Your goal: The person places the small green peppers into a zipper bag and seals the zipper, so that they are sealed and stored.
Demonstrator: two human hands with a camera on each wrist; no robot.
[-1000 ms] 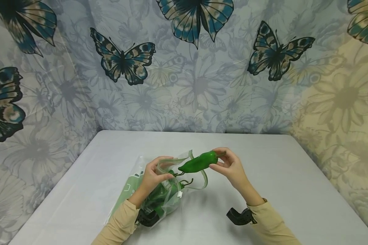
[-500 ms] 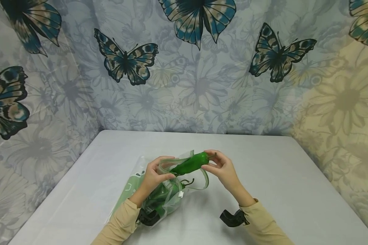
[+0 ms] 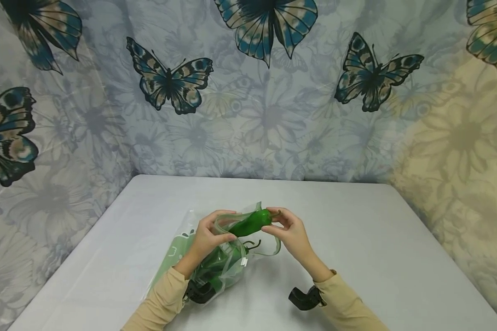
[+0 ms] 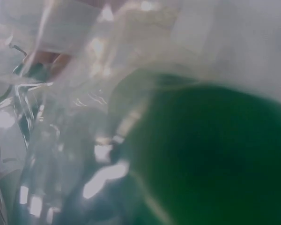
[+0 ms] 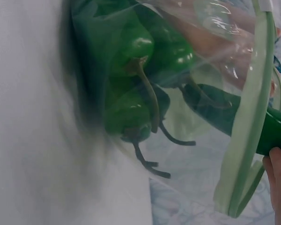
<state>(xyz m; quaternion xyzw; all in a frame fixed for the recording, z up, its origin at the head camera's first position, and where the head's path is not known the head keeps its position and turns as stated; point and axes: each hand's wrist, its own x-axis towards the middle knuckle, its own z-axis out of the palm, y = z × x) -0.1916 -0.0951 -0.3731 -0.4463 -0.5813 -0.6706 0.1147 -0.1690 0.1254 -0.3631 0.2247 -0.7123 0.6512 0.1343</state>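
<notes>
My right hand (image 3: 287, 230) pinches a green pepper (image 3: 250, 223) near its stem end. The pepper's tip points left through the mouth of a clear zip bag (image 3: 232, 276) with a pale green zip edge. My left hand (image 3: 211, 234) grips the rim of that mouth between thumb and fingers. Several green peppers (image 5: 131, 108) lie inside the bag, stems toward the opening, in the right wrist view. There the held pepper (image 5: 274, 126) passes behind the green zip strip (image 5: 246, 126). Blurred green and glossy plastic (image 4: 103, 178) fill the left wrist view.
The bag rests on a white table (image 3: 356, 239). A white zip slider (image 3: 244, 262) sits on the bag's near edge. Black wrist cameras (image 3: 305, 299) are strapped to both wrists. Behind the table hangs a butterfly-print cloth (image 3: 269, 115).
My right hand has moved left and slightly down, bringing the pepper's tip from outside the bag's mouth into it. The left hand and the bag have stayed nearly still.
</notes>
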